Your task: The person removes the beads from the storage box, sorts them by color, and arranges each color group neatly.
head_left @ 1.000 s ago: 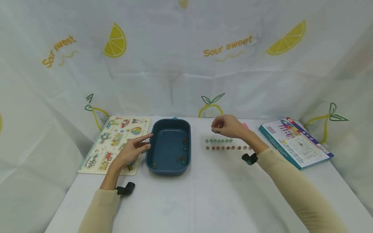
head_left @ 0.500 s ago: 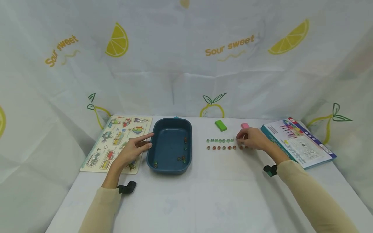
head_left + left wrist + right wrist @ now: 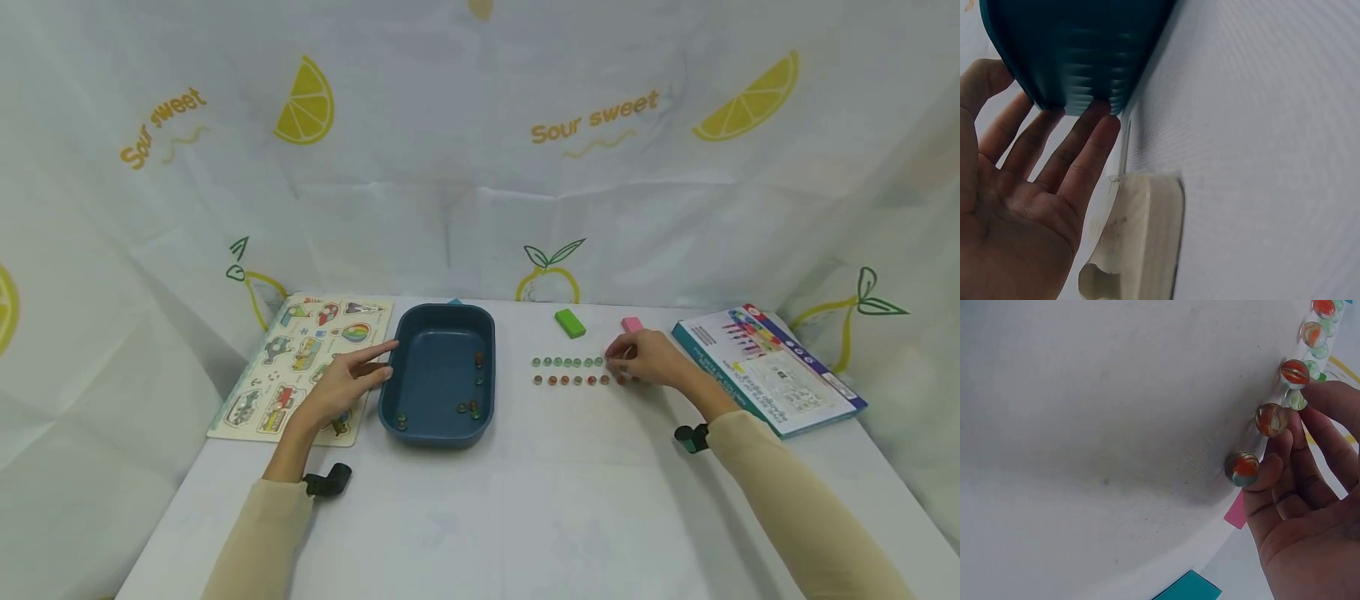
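While the open left hand [image 3: 341, 390] rests against the tray [image 3: 420, 417], the right hand [image 3: 651, 358] pinches a green marble [image 3: 1296, 400].

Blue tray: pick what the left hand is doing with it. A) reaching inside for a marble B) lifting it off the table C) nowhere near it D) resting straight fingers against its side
D: the left hand lays straight fingers against the blue tray wall.
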{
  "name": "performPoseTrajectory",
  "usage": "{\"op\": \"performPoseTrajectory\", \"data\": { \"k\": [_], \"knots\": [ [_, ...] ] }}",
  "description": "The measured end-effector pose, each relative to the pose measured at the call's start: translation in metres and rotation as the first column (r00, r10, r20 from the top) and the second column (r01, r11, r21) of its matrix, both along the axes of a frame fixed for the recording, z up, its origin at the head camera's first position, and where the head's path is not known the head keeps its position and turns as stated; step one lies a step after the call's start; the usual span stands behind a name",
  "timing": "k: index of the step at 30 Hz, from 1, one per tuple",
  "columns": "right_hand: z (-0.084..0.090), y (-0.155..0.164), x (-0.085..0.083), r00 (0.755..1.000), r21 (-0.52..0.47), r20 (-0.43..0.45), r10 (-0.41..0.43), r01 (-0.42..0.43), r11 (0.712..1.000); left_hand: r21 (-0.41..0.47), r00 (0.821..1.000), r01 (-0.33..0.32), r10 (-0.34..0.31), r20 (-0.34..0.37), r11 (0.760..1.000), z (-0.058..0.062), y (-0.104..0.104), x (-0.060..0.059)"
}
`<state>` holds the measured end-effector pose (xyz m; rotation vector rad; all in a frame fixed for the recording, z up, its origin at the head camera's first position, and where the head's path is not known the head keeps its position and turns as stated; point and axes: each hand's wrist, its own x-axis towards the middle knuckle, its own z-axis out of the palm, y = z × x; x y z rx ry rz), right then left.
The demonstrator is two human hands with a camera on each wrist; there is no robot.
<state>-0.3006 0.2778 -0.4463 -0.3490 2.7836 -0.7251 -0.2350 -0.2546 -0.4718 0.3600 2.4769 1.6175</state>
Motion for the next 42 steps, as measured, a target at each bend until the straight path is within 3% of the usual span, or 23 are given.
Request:
{"op": "performPoseTrajectory", "data": {
  "k": [7,13,17,22,27,31,37,42],
  "knots": [
    [0.004,0.004,0.0,0.999,-0.009,-0.03,0.02,-0.02,1.0,0.007,1.0,0.002,-0.002,-0.008,1.0,-0.001,0.0,0.0],
    [0.019,0.0,0.002,0.986,-0.006,-0.159,0.058,-0.06,0.998,0.008,1.0,0.007,-0.007,-0.007,1.0,-0.001,0.0,0.0],
    [0.04,-0.023,0.003,0.965,-0.03,-0.238,0.11,-0.121,0.992,0.01,1.0,0.006,-0.006,-0.004,1.0,-0.001,-0.002,-0.001],
    [0.069,-0.078,0.002,0.936,-0.051,-0.264,0.234,-0.256,0.965,0.01,1.0,0.003,-0.003,0.004,1.0,0.0,-0.002,0.0],
    [0.087,-0.147,0.006,0.891,-0.049,-0.274,0.362,-0.388,0.92,0.018,1.0,0.01,-0.01,0.001,1.0,0.001,0.001,0.001],
    [0.087,-0.203,0.011,0.842,-0.034,-0.231,0.488,-0.509,0.86,0.03,1.0,0.018,-0.018,0.001,0.999,0.001,0.0,0.0],
    [0.078,-0.272,0.024,0.743,0.016,-0.068,0.666,-0.666,0.746,0.071,0.999,0.031,-0.032,0.013,0.997,-0.001,-0.001,-0.001],
    [0.065,-0.305,0.033,0.68,0.057,0.086,0.728,-0.733,0.678,0.067,0.999,0.038,-0.039,0.001,0.997,-0.001,-0.001,0.0]
  ]
}}
